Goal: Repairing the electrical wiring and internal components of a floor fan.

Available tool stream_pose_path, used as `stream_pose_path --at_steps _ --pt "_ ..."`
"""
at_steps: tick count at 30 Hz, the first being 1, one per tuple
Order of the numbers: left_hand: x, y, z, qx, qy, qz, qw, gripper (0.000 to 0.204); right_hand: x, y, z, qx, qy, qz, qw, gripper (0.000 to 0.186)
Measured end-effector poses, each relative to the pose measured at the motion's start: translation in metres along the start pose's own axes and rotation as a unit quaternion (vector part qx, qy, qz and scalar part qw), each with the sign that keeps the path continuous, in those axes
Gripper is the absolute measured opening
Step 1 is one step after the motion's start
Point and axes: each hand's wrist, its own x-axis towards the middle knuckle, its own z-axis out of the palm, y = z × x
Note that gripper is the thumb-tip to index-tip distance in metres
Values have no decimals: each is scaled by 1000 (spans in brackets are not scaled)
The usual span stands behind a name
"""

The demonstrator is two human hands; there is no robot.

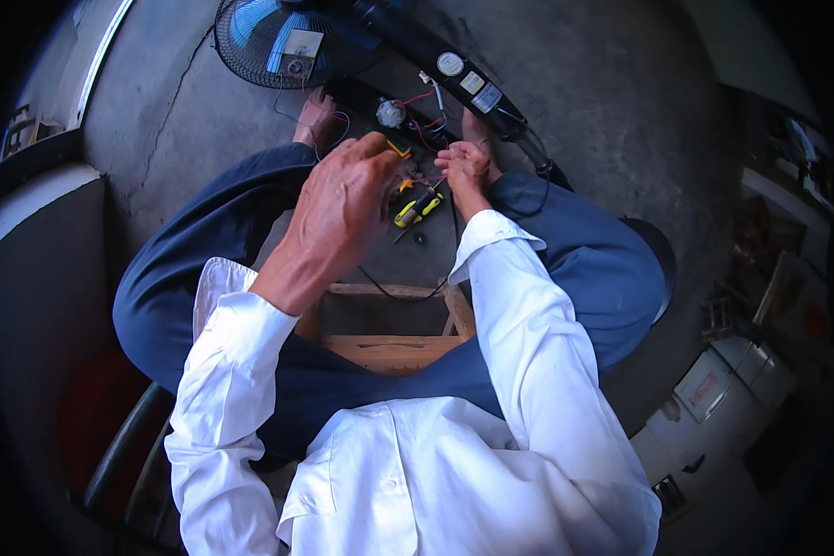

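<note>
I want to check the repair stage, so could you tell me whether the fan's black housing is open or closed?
Open: the black housing shows bare red wires and a round part inside.

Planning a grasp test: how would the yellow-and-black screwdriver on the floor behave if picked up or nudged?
The yellow-and-black screwdriver looks rigid, so it should lift without flexing. Its rounded handle suggests it may roll on the bare concrete floor if pushed sideways. It lies between the left hand and right hand, near thin wires that could snag.
</note>
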Motion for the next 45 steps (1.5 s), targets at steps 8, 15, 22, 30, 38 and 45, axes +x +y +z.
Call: stream_pose_path --at_steps 8,15,22,30,38,45 --pt "2 15 3 8 -54 11 998 11 54 26 -18 -227 86 -229 943 10" --pt "1 19 8 5 -68 21 997 19 76 40 -35 -240 87 -236 938 25" --pt "-3 16 7 5 -75 9 997 24 74 39 -22 -238 9 -230 944 24" --pt "-5 14 4 14 -74 5 997 21 52 25 -6 -256 21 -208 944 20" --pt "-1 15 11 15 -73 4 997 16 48 13 -7 -279 52 -175 943 19" --pt "1 15 11 12 -80 4 997 21 52 7 -14 -285 30 -159 945 21"
